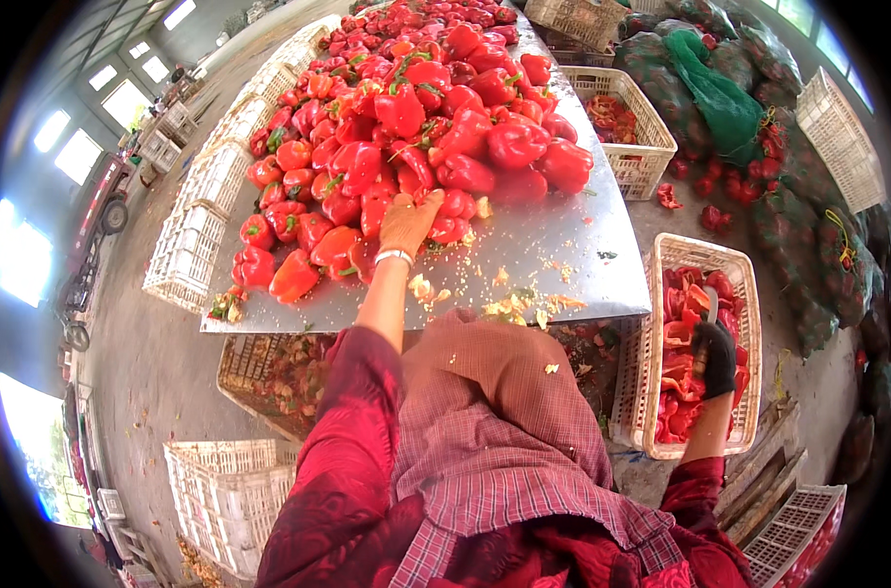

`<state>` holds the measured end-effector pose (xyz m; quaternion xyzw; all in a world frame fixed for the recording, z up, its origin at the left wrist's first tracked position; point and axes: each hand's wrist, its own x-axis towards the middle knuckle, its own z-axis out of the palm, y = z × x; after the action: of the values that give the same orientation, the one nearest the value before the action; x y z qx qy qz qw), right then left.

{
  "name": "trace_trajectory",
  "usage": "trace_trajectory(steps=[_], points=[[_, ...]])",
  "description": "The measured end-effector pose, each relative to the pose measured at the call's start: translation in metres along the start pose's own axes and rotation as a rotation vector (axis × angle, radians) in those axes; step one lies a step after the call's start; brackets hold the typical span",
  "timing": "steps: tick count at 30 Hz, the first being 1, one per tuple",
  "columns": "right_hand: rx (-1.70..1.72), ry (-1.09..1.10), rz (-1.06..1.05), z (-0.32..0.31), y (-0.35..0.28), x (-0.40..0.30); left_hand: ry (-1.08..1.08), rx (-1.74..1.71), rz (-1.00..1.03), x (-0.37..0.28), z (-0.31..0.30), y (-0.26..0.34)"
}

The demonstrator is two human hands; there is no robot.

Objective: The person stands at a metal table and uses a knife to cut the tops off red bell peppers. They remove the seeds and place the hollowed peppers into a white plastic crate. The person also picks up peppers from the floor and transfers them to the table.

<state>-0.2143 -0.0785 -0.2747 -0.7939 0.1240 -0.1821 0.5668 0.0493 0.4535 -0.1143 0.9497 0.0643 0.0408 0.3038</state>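
A heap of red bell peppers (357, 165) covers much of a metal-topped table (519, 257). My left hand (409, 220), in an orange-tan glove, reaches onto the near side of the heap and touches peppers; whether its fingers grip one I cannot tell. To the right, my right hand (712, 360), in a black glove, is closed around a knife (711, 303), its blade pointing away from me. That hand is over a pale plastic crate (748, 294) of cut red peppers (678, 367). Seeds and pepper cores (515, 305) lie scattered near the table's front edge.
White crates (203, 242) line the table's left side. Under it stands a crate of scraps (262, 367), with an empty-looking crate (228, 485) at lower left. Another crate (640, 151), net sacks of peppers (791, 250) and wooden slats (761, 470) are on the right.
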Motion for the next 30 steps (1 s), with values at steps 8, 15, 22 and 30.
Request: trace_trajectory(steps=[8, 15, 22, 30], points=[[-0.097, -0.25, -0.058, 0.161, -0.099, -0.015, -0.234, 0.383, 0.08, -0.041, 0.049, 0.042], [0.791, -0.114, 0.516, 0.281, -0.142, 0.019, -0.48, 0.477, 0.13, -0.072, 0.035, 0.07], [0.835, -0.422, 0.447, 0.323, -0.138, 0.12, -0.063, 0.472, 0.611, 0.002, 0.085, 0.01], [-0.24, -0.756, 0.033, 0.279, -0.194, 0.13, 0.02, 0.341, 0.297, -0.037, 0.1, 0.048]])
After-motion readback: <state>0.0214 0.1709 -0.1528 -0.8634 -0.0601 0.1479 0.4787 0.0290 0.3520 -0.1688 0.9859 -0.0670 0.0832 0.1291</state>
